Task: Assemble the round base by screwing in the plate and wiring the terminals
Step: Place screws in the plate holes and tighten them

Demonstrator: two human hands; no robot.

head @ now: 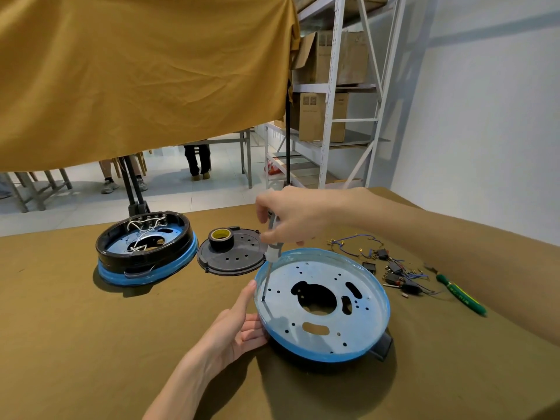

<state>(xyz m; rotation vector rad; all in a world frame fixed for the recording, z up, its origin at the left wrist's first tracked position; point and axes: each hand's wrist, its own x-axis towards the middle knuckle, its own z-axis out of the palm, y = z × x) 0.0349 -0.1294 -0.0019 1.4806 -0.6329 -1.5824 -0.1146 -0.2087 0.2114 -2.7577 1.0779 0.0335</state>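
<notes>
Head view: your right hand (291,216) pinches the white handle of a screwdriver (272,251) and holds it nearly upright, its shaft slanting down and slightly left to a tip that meets the metal plate (325,301) at a hole by the left edge. The plate sits inside the round base (363,354), blue-rimmed over black, at the near right of the olive-covered table (75,344). Your left hand (239,327) lies open-palmed against the base's left wall, thumb raised along the rim just beside the tip, bracing it.

The turn to come hangs on that axis: the tool's long line runs from your right hand down to the screw point, and the left hand is the nearer of the two to it. Whether a screw sits under the tip is too small to tell.

The wires and terminals (391,268) lie loose on the table beyond the base's right side, not yet connected, by the look of it. A green-handled tool (460,295) beside them carries yellow lettering, unreadable here.

Far left stands a second base (145,250) already wired; between the two, a black perforated cover (233,256) carries a roll of black tape (220,237).
</notes>
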